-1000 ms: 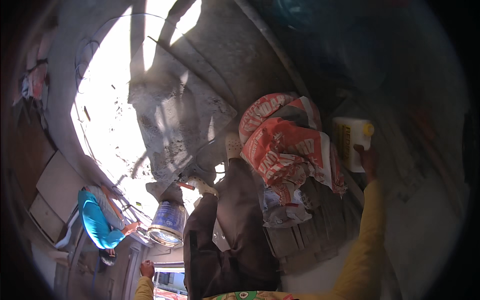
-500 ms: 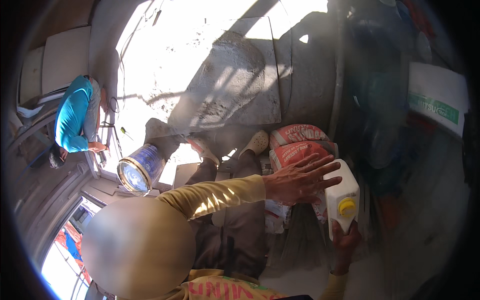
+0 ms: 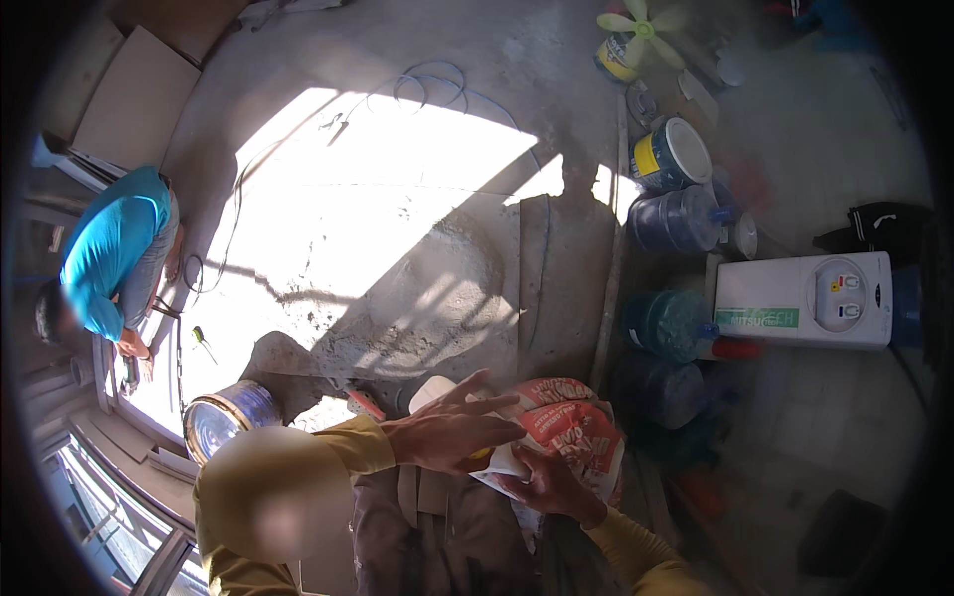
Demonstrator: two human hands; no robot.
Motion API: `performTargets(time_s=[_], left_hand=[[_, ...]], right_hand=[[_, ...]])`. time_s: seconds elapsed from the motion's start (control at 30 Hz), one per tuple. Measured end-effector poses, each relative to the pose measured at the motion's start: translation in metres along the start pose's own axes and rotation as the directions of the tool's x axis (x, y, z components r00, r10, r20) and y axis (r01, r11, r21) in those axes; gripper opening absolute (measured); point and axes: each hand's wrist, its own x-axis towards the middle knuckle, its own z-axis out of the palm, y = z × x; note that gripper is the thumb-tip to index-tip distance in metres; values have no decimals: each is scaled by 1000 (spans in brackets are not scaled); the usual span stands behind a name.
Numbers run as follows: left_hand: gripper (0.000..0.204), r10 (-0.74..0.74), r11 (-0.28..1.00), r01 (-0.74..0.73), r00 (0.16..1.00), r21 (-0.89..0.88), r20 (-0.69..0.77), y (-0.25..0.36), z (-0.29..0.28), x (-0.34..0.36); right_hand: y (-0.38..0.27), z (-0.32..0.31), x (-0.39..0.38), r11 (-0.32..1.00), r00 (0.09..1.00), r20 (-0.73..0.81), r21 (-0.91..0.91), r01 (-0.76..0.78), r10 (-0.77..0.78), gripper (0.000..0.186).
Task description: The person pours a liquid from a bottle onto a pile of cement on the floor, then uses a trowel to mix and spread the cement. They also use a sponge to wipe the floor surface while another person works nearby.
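Note:
A white plastic jug (image 3: 431,390) with a yellow cap is in front of me, largely covered by my hands. My left hand (image 3: 452,429) lies across it with fingers stretched out, hiding its middle. From the right, my right hand (image 3: 549,483) grips the jug's near end, thumb and fingers bent around it. Just beyond my right hand, red and white paper sacks (image 3: 574,437) lie stacked, partly behind the jug. My legs (image 3: 437,541) are below it.
Left, a blue bucket (image 3: 260,402) lies tilted. Ahead, grey powdery mix (image 3: 447,263) covers a floor board. At far left a person in a teal shirt (image 3: 124,233) crouches. Right stand large water bottles (image 3: 671,323), a white water dispenser (image 3: 775,298), a paint bucket (image 3: 686,154); farther, a green fan (image 3: 641,30).
Both hands and the jug have shifted left, from right of the sacks to their left side. The jug has turned and is more covered by my left hand. The view has tilted forward.

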Motion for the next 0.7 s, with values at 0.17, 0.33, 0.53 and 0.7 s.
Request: performTargets(time_s=[0.17,0.33,0.53,0.7], left_hand=[[53,-356,875,478,747,81,-562,-30,17,-54],[58,-593,685,700,374,-201,-713,-58,61,-84],[68,-591,768,618,584,-167,-557,-44,84,-171],[67,-415,813,568,717,125,-560,-36,39,-192]], right_hand=[[-47,99,48,953,953,-102,137,-271,286,48],[-30,166,89,964,939,-224,-2,-267,260,40],[9,205,129,977,970,-242,-211,-44,-8,32],[-5,198,131,942,967,-218,-333,50,-128,31]])
